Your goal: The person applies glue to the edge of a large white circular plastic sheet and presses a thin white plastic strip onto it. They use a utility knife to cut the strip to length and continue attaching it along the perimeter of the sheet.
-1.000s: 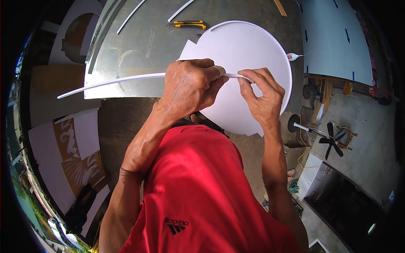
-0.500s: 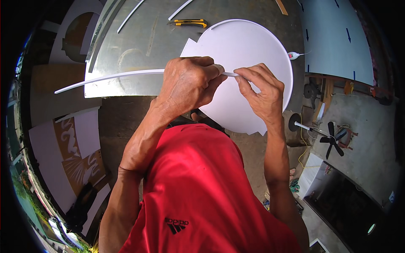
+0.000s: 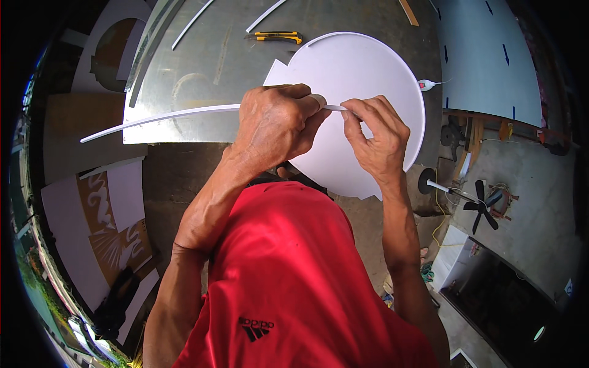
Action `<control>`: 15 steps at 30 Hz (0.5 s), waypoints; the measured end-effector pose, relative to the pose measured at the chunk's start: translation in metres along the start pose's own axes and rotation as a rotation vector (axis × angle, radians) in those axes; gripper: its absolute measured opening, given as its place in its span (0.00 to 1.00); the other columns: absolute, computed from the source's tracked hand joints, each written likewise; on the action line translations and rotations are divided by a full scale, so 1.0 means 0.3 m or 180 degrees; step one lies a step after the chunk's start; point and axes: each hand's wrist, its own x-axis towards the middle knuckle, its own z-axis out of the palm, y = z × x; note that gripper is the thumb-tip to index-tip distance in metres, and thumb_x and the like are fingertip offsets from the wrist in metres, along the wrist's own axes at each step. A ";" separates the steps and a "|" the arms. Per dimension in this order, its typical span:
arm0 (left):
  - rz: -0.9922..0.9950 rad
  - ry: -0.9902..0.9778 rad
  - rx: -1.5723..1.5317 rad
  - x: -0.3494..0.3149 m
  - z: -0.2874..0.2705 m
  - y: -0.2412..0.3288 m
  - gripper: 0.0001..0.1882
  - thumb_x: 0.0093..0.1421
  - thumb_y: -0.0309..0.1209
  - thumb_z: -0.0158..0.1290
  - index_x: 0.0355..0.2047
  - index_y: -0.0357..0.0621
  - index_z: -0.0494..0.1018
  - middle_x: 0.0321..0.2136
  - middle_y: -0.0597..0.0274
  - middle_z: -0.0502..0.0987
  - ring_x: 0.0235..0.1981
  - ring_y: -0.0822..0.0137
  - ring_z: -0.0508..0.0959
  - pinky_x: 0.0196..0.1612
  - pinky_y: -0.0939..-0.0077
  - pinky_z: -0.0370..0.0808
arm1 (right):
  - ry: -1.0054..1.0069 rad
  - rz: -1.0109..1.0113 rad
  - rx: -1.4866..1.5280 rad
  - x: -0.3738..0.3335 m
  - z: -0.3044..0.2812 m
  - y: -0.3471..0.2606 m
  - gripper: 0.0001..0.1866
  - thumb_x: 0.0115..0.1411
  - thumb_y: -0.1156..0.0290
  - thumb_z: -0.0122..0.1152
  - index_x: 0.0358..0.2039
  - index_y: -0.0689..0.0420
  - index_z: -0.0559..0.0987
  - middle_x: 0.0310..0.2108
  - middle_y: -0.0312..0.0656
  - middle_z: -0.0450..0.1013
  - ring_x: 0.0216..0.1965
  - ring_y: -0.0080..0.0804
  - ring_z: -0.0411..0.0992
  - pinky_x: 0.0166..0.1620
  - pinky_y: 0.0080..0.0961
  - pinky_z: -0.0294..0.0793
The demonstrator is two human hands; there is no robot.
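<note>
A long, thin white strip (image 3: pixel 162 116) bends gently across the near edge of the table, its free end sticking out to the left. My left hand (image 3: pixel 273 119) is closed around it, a wrap showing on one fingertip. Between thumb and fingers, my right hand (image 3: pixel 378 132) pinches the strip's short right end. Both hands are above a round white panel (image 3: pixel 362 73) with a thin raised rim along its right side and notched corners at its left and near edges. Part of the panel is hidden under my hands.
A yellow and black utility knife (image 3: pixel 274 37) lies on the metal-topped table (image 3: pixel 202 73) beyond my hands. Further white strips (image 3: pixel 191 26) lie at the back. A small white glue bottle (image 3: pixel 426 84) sits by the panel's right rim. A black-bladed fan (image 3: pixel 480 207) stands at right.
Both hands keep hold of the strip. The right hand has shifted very slightly left and down; the view has moved a little, and the strip's left end sits slightly lower.
</note>
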 end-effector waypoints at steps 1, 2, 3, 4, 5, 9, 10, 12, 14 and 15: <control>-0.0027 0.0033 0.0017 -0.002 0.007 -0.001 0.06 0.55 0.28 0.70 0.30 0.41 0.84 0.19 0.62 0.77 0.19 0.59 0.77 0.23 0.63 0.71 | 0.0049 0.0027 -0.0053 -0.003 0.009 -0.005 0.12 0.55 0.86 0.71 0.40 0.61 0.83 0.31 0.40 0.79 0.31 0.35 0.76 0.33 0.31 0.77; -0.0030 0.0027 0.0006 -0.003 0.013 -0.002 0.06 0.55 0.28 0.70 0.30 0.41 0.84 0.19 0.62 0.77 0.19 0.59 0.77 0.23 0.63 0.71 | 0.0106 0.0067 -0.0056 -0.010 0.018 -0.008 0.12 0.55 0.85 0.71 0.40 0.61 0.83 0.31 0.40 0.79 0.31 0.35 0.76 0.33 0.32 0.77; -0.0032 0.0016 -0.0007 -0.004 0.018 -0.003 0.06 0.55 0.28 0.70 0.30 0.41 0.84 0.19 0.61 0.77 0.19 0.59 0.77 0.23 0.63 0.71 | 0.0164 0.0113 -0.0061 -0.020 0.029 -0.010 0.12 0.55 0.85 0.71 0.40 0.61 0.83 0.32 0.40 0.79 0.32 0.35 0.77 0.33 0.32 0.77; -0.0033 0.0004 -0.0020 -0.004 0.021 -0.004 0.06 0.55 0.28 0.70 0.30 0.41 0.84 0.19 0.61 0.77 0.19 0.59 0.77 0.23 0.63 0.71 | 0.0222 0.0159 -0.0066 -0.024 0.033 -0.010 0.12 0.55 0.85 0.71 0.39 0.61 0.83 0.32 0.40 0.79 0.32 0.35 0.77 0.33 0.32 0.77; -0.0035 -0.0005 -0.0067 0.000 0.019 -0.006 0.06 0.55 0.28 0.70 0.30 0.41 0.85 0.19 0.61 0.77 0.19 0.59 0.77 0.23 0.63 0.71 | 0.0130 0.0204 0.0050 -0.020 0.027 -0.003 0.12 0.55 0.85 0.72 0.40 0.61 0.83 0.32 0.40 0.80 0.33 0.35 0.77 0.34 0.32 0.77; 0.0044 0.0017 -0.0117 0.014 -0.002 -0.027 0.06 0.55 0.28 0.70 0.31 0.41 0.85 0.19 0.62 0.77 0.19 0.59 0.77 0.23 0.64 0.71 | -0.0173 0.0294 0.0386 0.017 -0.023 0.014 0.14 0.54 0.83 0.73 0.42 0.61 0.85 0.35 0.41 0.81 0.37 0.36 0.79 0.38 0.31 0.80; 0.0084 0.0033 -0.0104 0.015 -0.005 -0.031 0.06 0.55 0.28 0.70 0.31 0.41 0.85 0.20 0.62 0.77 0.19 0.59 0.77 0.23 0.64 0.71 | -0.0234 0.0256 0.0379 0.025 -0.031 0.014 0.14 0.54 0.83 0.73 0.42 0.61 0.85 0.35 0.41 0.81 0.37 0.36 0.79 0.38 0.32 0.80; 0.0121 -0.0019 -0.0070 0.020 -0.008 -0.031 0.06 0.55 0.28 0.70 0.32 0.42 0.85 0.20 0.62 0.77 0.19 0.59 0.77 0.23 0.64 0.71 | -0.0289 0.0183 0.0360 0.031 -0.032 0.018 0.14 0.54 0.83 0.73 0.42 0.61 0.85 0.35 0.41 0.81 0.37 0.36 0.79 0.39 0.32 0.80; 0.0124 -0.0063 -0.0054 0.025 -0.012 -0.031 0.06 0.55 0.28 0.70 0.32 0.42 0.85 0.20 0.62 0.77 0.19 0.59 0.77 0.23 0.64 0.72 | -0.0277 0.0114 0.0336 0.035 -0.023 0.026 0.14 0.53 0.84 0.73 0.41 0.61 0.85 0.34 0.41 0.81 0.37 0.36 0.79 0.38 0.32 0.80; 0.0102 -0.0083 -0.0060 0.023 -0.012 -0.030 0.06 0.55 0.28 0.70 0.32 0.42 0.85 0.20 0.63 0.77 0.20 0.59 0.77 0.23 0.64 0.72 | -0.0284 0.0108 0.0331 0.036 -0.020 0.027 0.13 0.53 0.84 0.73 0.41 0.61 0.85 0.34 0.41 0.81 0.36 0.36 0.79 0.38 0.32 0.80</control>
